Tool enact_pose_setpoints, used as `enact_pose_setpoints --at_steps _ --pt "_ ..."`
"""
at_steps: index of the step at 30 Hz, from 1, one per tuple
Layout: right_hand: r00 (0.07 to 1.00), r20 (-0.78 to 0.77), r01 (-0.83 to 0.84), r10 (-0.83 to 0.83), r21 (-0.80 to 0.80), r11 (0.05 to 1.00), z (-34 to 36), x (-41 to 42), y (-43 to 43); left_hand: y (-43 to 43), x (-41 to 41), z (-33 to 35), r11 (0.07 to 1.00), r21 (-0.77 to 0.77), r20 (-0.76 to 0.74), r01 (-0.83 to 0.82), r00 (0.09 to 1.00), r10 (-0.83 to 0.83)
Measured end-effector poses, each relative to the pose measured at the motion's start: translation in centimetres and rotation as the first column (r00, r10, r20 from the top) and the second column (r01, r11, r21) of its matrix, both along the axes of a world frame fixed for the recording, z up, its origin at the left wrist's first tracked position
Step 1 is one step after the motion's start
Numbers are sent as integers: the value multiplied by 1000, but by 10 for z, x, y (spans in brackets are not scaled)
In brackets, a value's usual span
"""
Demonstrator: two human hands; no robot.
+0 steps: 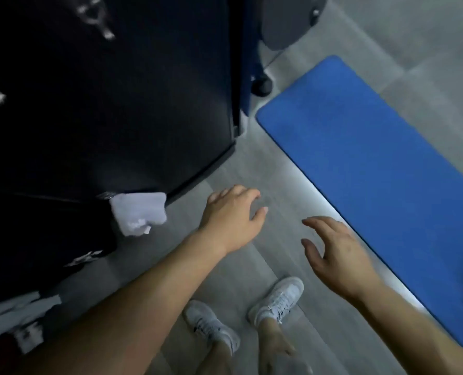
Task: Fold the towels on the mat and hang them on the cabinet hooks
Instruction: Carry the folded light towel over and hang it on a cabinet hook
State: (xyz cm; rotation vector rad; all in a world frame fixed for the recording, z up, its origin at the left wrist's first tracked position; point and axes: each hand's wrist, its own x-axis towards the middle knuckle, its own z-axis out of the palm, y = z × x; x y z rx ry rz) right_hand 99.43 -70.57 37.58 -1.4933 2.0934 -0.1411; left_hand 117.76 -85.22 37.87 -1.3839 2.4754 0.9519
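A black cabinet [103, 104] fills the left side, with metal hooks [96, 18] on its face. A folded white towel [138, 212] hangs low on the cabinet side, and a dark towel [49, 239] hangs just below it. The blue mat [373, 158] lies on the floor at the right; the part in view bears no towels. My left hand [233, 217] hovers over the floor with relaxed fingers, holding nothing. To its right, near the mat's edge, my right hand [335, 253] is spread loosely and holds nothing either.
Grey floor [252, 171] runs between cabinet and mat. My white shoes [277, 299] stand below my hands. A black caster [261, 85] and a blue frame stand behind the cabinet corner. More cloth, white and dark, hangs at the lower left [22, 315].
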Motion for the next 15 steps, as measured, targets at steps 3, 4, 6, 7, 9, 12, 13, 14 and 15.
enact_pose_setpoints --at_steps 3,4,6,7,9,12,13,14,15 --pt "987 -30 159 -159 -21 987 32 -51 39 10 -78 36 982 -49 36 181 983 -180" --pt "977 -38 209 -210 -25 978 42 -67 53 14 -102 47 970 -59 50 237 971 -234" --pt "950 -65 304 -305 -29 952 59 -96 80 22 -151 68 942 -70 69 330 943 -325" --pt "934 -75 349 -350 -30 937 66 -110 95 26 -173 77 927 -73 77 367 929 -362" --pt "896 -87 435 -436 -30 900 79 -133 122 33 -215 92 903 -82 93 422 905 -415" --pt "823 -105 560 -558 -11 828 93 -164 158 46 -275 108 866 -93 107 492 869 -483" --pt "795 -108 600 -597 -13 800 97 -174 167 50 -294 112 848 -91 112 521 852 -512" --pt "765 -113 637 -634 -19 771 101 -184 174 54 -313 116 828 -89 119 554 831 -543" --pt "734 -120 671 -668 -21 741 105 -194 180 56 -332 119 804 -86 129 588 807 -576"
